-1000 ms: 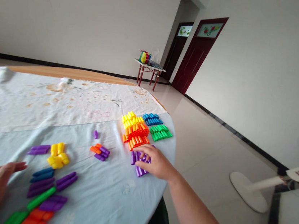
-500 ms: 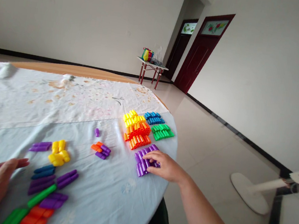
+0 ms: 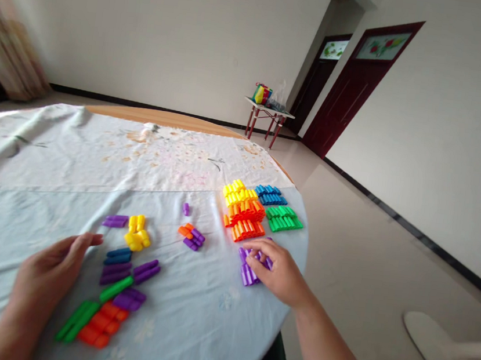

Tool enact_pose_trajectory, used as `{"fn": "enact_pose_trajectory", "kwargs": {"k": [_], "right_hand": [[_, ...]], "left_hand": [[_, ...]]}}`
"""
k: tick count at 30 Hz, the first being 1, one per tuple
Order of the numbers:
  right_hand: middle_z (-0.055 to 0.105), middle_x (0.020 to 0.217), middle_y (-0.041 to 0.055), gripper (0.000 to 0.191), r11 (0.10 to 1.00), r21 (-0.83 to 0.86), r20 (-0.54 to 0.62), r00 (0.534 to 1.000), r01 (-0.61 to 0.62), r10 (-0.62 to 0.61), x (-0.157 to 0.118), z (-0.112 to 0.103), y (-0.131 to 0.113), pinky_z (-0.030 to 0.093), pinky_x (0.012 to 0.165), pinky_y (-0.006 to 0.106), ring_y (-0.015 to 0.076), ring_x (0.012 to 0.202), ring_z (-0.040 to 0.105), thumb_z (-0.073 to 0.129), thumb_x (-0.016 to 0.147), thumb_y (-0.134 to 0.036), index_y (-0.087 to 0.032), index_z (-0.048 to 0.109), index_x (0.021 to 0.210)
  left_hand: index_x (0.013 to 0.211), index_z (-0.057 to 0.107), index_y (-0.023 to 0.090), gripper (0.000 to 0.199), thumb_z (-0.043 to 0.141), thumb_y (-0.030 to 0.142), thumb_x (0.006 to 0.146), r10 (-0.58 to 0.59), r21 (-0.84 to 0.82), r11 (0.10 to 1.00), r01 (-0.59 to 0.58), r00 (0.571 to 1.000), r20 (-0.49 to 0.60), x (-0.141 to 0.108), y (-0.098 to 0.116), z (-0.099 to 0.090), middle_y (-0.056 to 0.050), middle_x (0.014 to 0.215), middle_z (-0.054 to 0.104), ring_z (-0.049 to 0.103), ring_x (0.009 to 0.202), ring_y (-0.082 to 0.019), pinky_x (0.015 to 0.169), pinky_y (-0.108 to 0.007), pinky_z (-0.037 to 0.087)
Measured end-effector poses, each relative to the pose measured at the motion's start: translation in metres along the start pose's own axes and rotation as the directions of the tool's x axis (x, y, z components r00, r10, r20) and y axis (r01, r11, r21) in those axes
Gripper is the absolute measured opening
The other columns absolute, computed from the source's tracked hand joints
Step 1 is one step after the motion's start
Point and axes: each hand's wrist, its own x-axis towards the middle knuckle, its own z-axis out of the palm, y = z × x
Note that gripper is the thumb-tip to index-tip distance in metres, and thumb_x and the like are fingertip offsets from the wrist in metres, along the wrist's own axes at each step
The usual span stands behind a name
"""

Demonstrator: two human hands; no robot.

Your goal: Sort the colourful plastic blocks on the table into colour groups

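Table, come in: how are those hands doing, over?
Right hand at clustered purple plastic tubes, grip unclear. Left hand beside blue plastic tube pair, apparently empty. Orange plastic tubes just beyond right hand; nothing visibly blocking.

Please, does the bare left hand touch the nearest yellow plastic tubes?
Apart: the head view shows light blue cloth between the bare left hand and the yellow plastic tubes.

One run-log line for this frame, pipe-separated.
left hand: near blue pieces, no held object visible | right hand: over purple group, grip unclear | beyond right hand: orange group, green group
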Motion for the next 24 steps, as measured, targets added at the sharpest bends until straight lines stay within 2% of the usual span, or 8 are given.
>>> {"fn": "enact_pose_trajectory", "kwargs": {"k": [3,5,8,11,16,21,24], "right_hand": [[0.065,0.091,0.0036,0.022,0.997,0.061,-0.027,0.998,0.054,-0.053,0.008,0.035,-0.019,0.049,0.073,0.027,0.0141,0.081,0.06,0.054,0.082,-0.02,-0.021,0.063,0.102],[0.065,0.091,0.0035,0.023,0.993,0.084,-0.029,0.996,0.087,-0.085,0.017,0.063,-0.028,0.049,0.071,0.026,0.0144,0.082,0.06,0.055,0.081,-0.019,-0.021,0.062,0.103],[0.064,0.098,0.0064,0.031,0.993,0.037,-0.121,0.987,0.111,-0.106,0.038,0.101,-0.029,0.047,0.082,0.031,0.0175,0.092,0.057,0.056,0.079,-0.015,-0.018,0.059,0.109],[0.062,0.104,0.0109,0.034,0.995,-0.079,-0.186,0.98,0.06,-0.073,0.06,0.127,-0.02,0.043,0.091,0.038,0.0221,0.101,0.053,0.057,0.078,-0.015,-0.015,0.057,0.111],[0.061,0.099,0.0113,0.03,0.986,-0.167,-0.171,0.985,-0.027,-0.002,0.071,0.147,-0.005,0.044,0.088,0.04,0.0239,0.099,0.054,0.061,0.077,-0.021,-0.015,0.058,0.106],[0.06,0.096,0.0074,0.029,0.998,-0.068,-0.159,0.987,-0.017,0.006,0.067,0.151,-0.005,0.045,0.087,0.037,0.0215,0.095,0.055,0.066,0.072,-0.018,-0.018,0.057,0.1],[0.058,0.094,0.0059,0.032,1.0,0.019,-0.143,0.99,-0.006,0.008,0.066,0.151,-0.007,0.046,0.085,0.036,0.0197,0.091,0.056,0.067,0.07,-0.016,-0.018,0.058,0.101]], "left_hand": [[0.085,0.069,0.023,0.043,0.042,0.055,0.077,-0.086,-0.058,0.995,0.087,0.996,0.021,-0.005,0.016,-0.005,0.0,0.087,0.072,0.064,0.089,-0.026,0.078,-0.037,0.051],[0.086,0.069,0.023,0.044,0.042,0.057,0.077,-0.083,-0.069,0.994,0.085,0.996,0.029,-0.005,0.015,-0.006,0.001,0.088,0.072,0.063,0.093,-0.027,0.079,-0.037,0.051],[0.088,0.068,0.023,0.042,0.043,0.055,0.077,-0.071,-0.08,0.994,0.074,0.997,0.041,-0.005,0.009,-0.006,0.002,0.089,0.071,0.063,0.094,-0.026,0.078,-0.035,0.051],[0.087,0.068,0.02,0.041,0.045,0.053,0.077,-0.05,-0.095,0.994,0.054,0.998,0.045,-0.005,0.008,-0.006,0.001,0.088,0.072,0.063,0.094,-0.025,0.08,-0.034,0.051],[0.088,0.068,0.021,0.04,0.044,0.051,0.079,-0.007,-0.093,0.996,0.01,0.999,0.034,-0.006,0.008,-0.007,0.004,0.087,0.072,0.063,0.093,-0.024,0.076,-0.033,0.052],[0.085,0.069,0.02,0.039,0.046,0.05,0.078,-0.018,-0.112,0.994,0.021,0.999,0.026,-0.006,0.009,-0.006,0.005,0.086,0.072,0.064,0.09,-0.02,0.075,-0.024,0.051],[0.083,0.07,0.02,0.039,0.046,0.051,0.079,-0.016,-0.119,0.993,0.018,1.0,0.018,-0.005,0.01,-0.006,0.004,0.085,0.072,0.065,0.088,-0.02,0.073,-0.023,0.051]]}}
